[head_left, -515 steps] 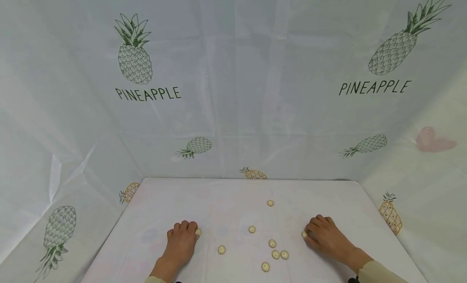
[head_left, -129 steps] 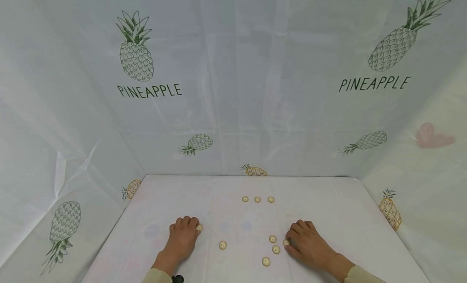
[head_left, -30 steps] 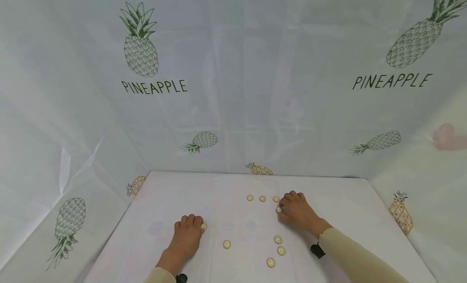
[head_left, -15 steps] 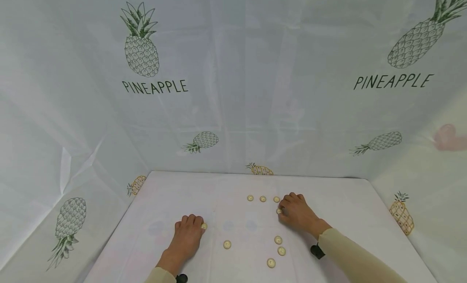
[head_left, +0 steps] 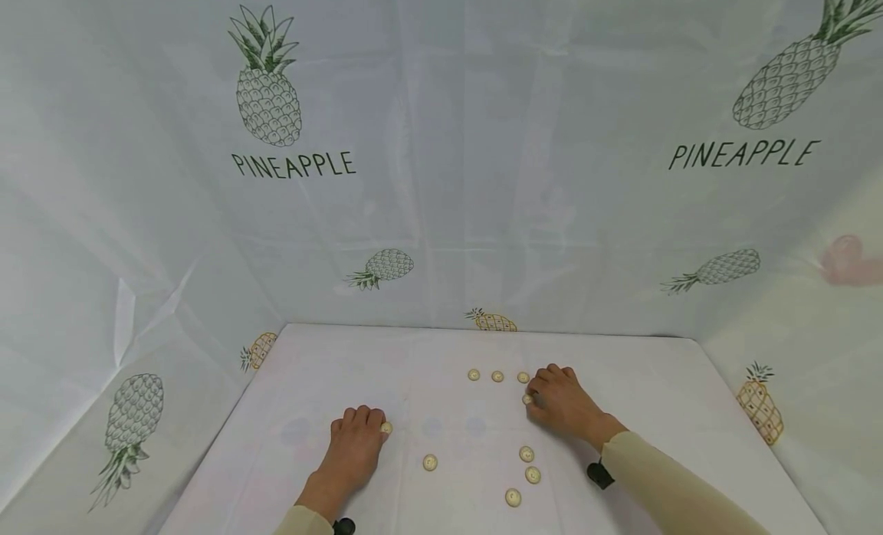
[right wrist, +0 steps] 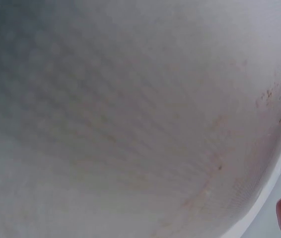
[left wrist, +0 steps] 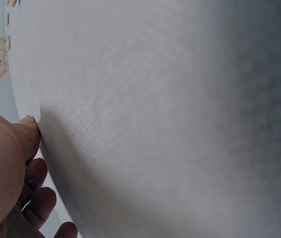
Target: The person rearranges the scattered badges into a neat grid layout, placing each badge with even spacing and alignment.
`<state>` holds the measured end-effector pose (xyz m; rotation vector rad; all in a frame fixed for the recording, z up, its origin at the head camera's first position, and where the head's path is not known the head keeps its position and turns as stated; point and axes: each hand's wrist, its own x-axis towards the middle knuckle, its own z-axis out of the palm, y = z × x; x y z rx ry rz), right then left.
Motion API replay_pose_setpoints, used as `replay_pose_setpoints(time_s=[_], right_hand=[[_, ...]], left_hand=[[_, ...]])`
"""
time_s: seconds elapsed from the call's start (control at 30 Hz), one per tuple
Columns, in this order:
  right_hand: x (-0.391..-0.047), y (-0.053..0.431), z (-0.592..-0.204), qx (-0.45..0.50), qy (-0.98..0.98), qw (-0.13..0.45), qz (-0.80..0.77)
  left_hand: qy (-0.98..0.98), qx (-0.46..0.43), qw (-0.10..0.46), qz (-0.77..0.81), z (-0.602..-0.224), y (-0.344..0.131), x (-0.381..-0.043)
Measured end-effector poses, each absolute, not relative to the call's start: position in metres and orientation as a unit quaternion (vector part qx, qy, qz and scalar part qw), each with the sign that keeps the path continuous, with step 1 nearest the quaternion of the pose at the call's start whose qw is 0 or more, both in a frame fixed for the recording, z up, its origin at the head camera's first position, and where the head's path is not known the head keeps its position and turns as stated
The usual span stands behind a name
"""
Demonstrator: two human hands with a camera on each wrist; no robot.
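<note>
My left hand [head_left: 350, 449] rests on the white table, pinching a small round cream disc [head_left: 386, 428] between thumb and fingers. In the left wrist view its thumb [left wrist: 27, 136] shows, with curled fingers below; the disc is barely visible there. My right hand [head_left: 562, 401] pinches another cream disc [head_left: 527, 399] at the thumb side, just in front of the row's right end. That row holds three discs: left [head_left: 474, 375], middle [head_left: 497, 376] and right [head_left: 523, 377]. Each disc has a rim ring and a small central mark, too small to read.
One disc [head_left: 430, 462] lies alone right of my left hand. Three more lie nearer the front: an upper [head_left: 526, 454], a middle [head_left: 533, 475] and a lower disc [head_left: 513, 497]. White pineapple-print cloth [head_left: 441, 175] encloses the table [head_left: 331, 359] at the back and sides.
Two discs have joined the far one, making a row. My right hand has carried another from the front group to the row's right end, and holds almost still there. My left hand stays put.
</note>
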<state>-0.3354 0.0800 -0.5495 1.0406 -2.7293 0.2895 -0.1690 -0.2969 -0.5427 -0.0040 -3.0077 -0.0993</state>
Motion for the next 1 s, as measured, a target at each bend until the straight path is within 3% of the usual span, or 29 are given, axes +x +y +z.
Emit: replay_pose_setpoints(time_s=[1.0], right_hand=[[-0.3362,0.0811,-0.5506,0.367,-0.917,0.116,0.103]], left_hand=[[-0.997,-0.007,0.073,-0.029,-0.5467,-0.2992,-0.1702]])
